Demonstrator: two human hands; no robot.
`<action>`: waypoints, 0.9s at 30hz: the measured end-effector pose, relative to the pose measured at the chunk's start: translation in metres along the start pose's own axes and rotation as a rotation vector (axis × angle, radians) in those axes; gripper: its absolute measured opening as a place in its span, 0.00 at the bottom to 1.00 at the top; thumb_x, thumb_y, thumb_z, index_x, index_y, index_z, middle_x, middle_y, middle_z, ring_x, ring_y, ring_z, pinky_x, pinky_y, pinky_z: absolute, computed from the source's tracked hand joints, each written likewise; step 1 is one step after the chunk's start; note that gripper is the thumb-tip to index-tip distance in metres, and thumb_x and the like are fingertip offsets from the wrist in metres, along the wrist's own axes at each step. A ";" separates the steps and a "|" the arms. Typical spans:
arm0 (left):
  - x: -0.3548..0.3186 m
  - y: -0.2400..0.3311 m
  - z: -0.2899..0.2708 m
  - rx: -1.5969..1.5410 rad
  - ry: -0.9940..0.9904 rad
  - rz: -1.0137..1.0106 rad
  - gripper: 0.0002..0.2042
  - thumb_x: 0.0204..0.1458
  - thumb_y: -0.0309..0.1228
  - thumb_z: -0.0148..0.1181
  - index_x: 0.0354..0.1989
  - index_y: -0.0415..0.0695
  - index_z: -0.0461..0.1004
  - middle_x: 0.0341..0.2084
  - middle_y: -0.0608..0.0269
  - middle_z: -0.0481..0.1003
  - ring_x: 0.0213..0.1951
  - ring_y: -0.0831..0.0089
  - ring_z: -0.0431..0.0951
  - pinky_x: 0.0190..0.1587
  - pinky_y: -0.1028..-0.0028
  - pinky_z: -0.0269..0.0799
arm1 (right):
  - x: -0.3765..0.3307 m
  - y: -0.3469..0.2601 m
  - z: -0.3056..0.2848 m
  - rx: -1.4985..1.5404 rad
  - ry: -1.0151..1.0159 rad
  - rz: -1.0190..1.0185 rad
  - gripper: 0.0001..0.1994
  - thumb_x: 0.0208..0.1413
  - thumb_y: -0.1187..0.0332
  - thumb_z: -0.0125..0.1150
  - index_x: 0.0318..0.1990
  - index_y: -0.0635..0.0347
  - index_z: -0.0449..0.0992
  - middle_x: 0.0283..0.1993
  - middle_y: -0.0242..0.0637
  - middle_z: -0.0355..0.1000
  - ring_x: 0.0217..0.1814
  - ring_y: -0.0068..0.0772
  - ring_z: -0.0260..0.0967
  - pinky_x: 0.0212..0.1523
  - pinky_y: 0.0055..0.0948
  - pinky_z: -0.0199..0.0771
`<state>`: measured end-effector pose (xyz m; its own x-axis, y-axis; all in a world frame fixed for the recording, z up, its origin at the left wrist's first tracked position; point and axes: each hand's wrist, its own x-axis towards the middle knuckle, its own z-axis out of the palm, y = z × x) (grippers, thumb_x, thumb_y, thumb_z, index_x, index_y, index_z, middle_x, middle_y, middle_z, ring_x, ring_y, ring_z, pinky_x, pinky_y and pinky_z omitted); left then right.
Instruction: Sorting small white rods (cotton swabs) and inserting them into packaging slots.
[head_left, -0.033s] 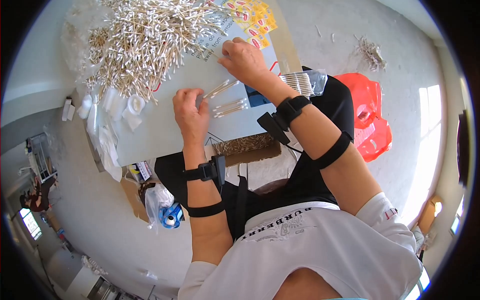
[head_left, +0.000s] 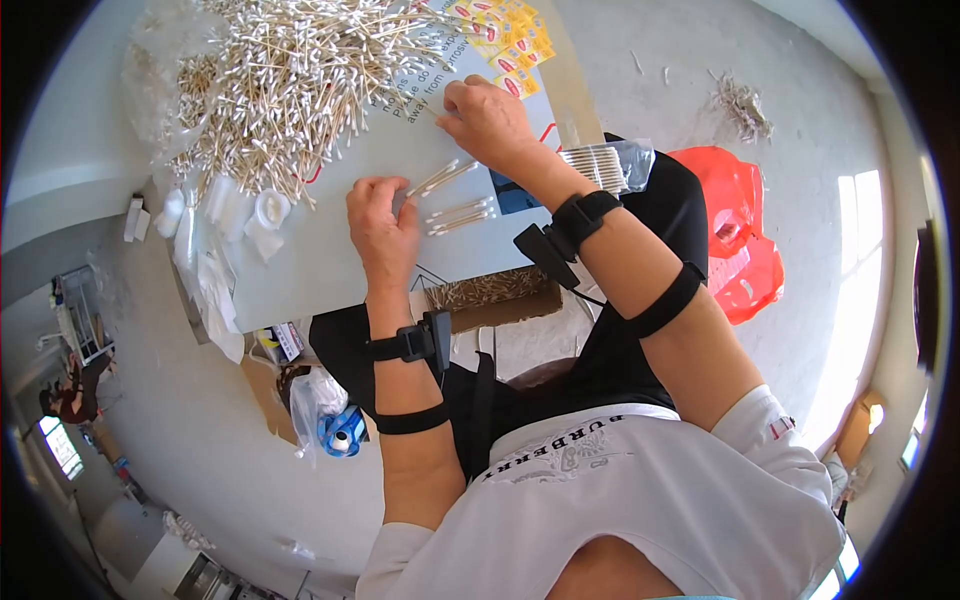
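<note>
My left hand (head_left: pixel 383 225) rests low over the pale tabletop, fingers bent and the thumb held a little apart from them. Just right of its thumb lies a small slanted group of cotton swabs (head_left: pixel 445 178). Nearer to me is a second small group, several cotton swabs (head_left: pixel 460 216) laid side by side. Farther off and to the right, my right hand (head_left: pixel 487 118) has its fingers curled in toward the thumb; whatever they may hold is hidden. It is close to the right edge of a big heap of loose cotton swabs (head_left: pixel 290 80).
Yellow-and-white printed packets (head_left: pixel 515 40) lie at the far right of the table (head_left: pixel 290 290). Beside my right forearm is a clear bag of aligned swabs (head_left: pixel 605 167). An open cardboard box of swabs (head_left: pixel 500 290) sits below the near edge. A red plastic bag (head_left: pixel 730 230) lies rightward.
</note>
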<state>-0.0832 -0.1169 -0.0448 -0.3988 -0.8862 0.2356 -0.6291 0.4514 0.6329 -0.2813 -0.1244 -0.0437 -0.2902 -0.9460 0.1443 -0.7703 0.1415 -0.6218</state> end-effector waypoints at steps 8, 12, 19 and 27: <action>0.006 0.008 0.007 0.021 -0.062 0.052 0.12 0.38 0.18 0.63 0.33 0.45 0.76 0.32 0.62 0.71 0.40 0.60 0.71 0.44 0.64 0.68 | -0.003 0.010 0.008 -0.048 0.030 -0.088 0.04 0.50 0.70 0.55 0.26 0.58 0.72 0.31 0.40 0.70 0.34 0.48 0.71 0.33 0.42 0.70; 0.004 0.008 0.011 -0.037 -0.002 0.037 0.11 0.38 0.17 0.62 0.32 0.44 0.76 0.32 0.62 0.71 0.40 0.60 0.71 0.44 0.64 0.68 | -0.021 0.011 -0.003 0.002 -0.070 -0.129 0.03 0.49 0.71 0.57 0.26 0.57 0.72 0.29 0.40 0.68 0.33 0.48 0.71 0.32 0.42 0.70; 0.018 0.015 0.021 -0.040 0.213 -0.058 0.07 0.42 0.22 0.62 0.32 0.42 0.75 0.33 0.61 0.72 0.40 0.60 0.71 0.43 0.63 0.68 | -0.036 0.014 -0.011 0.002 -0.058 -0.195 0.02 0.49 0.72 0.58 0.27 0.57 0.72 0.30 0.39 0.67 0.32 0.47 0.71 0.32 0.41 0.70; 0.067 0.005 0.017 0.329 -0.050 0.052 0.03 0.42 0.22 0.60 0.26 0.42 0.75 0.27 0.57 0.73 0.36 0.54 0.73 0.38 0.60 0.70 | -0.034 0.012 -0.013 0.016 -0.149 -0.213 0.03 0.49 0.71 0.60 0.28 0.57 0.73 0.31 0.39 0.68 0.33 0.45 0.71 0.33 0.40 0.71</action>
<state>-0.1247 -0.1727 -0.0387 -0.4631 -0.8587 0.2196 -0.7854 0.5124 0.3472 -0.2877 -0.0868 -0.0463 -0.0347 -0.9867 0.1587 -0.7958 -0.0688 -0.6017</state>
